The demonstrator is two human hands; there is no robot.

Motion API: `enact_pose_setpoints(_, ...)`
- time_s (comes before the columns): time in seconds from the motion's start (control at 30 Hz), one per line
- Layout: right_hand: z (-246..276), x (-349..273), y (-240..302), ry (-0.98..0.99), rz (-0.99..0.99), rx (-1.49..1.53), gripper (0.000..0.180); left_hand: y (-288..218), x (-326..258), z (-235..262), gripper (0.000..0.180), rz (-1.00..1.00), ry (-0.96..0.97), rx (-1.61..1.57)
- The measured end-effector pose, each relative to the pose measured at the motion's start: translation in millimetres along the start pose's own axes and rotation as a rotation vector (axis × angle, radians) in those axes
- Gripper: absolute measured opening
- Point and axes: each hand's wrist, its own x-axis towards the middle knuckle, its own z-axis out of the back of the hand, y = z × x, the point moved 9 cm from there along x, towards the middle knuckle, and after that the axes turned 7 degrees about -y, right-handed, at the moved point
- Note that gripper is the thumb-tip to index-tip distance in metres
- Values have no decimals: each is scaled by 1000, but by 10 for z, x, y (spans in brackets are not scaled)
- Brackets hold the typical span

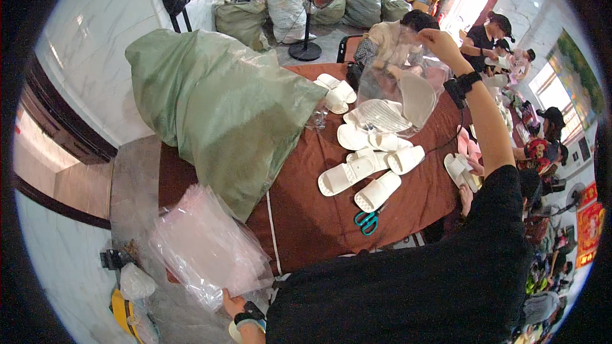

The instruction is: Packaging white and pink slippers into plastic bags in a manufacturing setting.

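right hand (438, 43) is way up in the upper right of the frame, fingers pinched on the top of a clear bag (377, 84), and the bag hangs over the far side of the table with a pale slipper (419, 100) showing through the plastic. left hand (234, 304) is down at the lower left, by the bottom corner of a stack of clear bags (207, 239). fingers partly hidden there, so can't tell if it's gripping or just touching.

it's pretty crowded in between. loose white slippers (346, 175) are bunched mid-frame on the brown table (306, 216), with teal-handled scissors (367, 222) just beside the lowest one. big green sack (223, 105) hogs the upper left and covers a good chunk of the table, and another few pale slippers (336, 93) lie near its right end. the wearer's black shirt (408, 286) blocks most of the bottom right.

someone in a tan top (390, 41) sits across the table, behind the hanging bag, and a co-worker's hands (467, 199) are by a white slipper (458, 169) at the table's right edge. standing fan (308, 25) and stuffed sacks (287, 9) up top.
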Motion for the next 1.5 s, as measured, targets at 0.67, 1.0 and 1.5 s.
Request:
enact_pose_setpoints(0.67, 569, 256, -58, -204, -190, -109, 26, -5, -284, -202, 27, 228, -153, -322)
enact_pose_setpoints(1.0, -39, 123, 3003, -101, 521, 19, 23, -9, -441, -404, 32, 283, -43, -349)
enact_pose_setpoints(1.5, -1944, -2938, 6568, 257, 1129, 646, 10, -351, -726, -949, 31, 254, 25, -715)
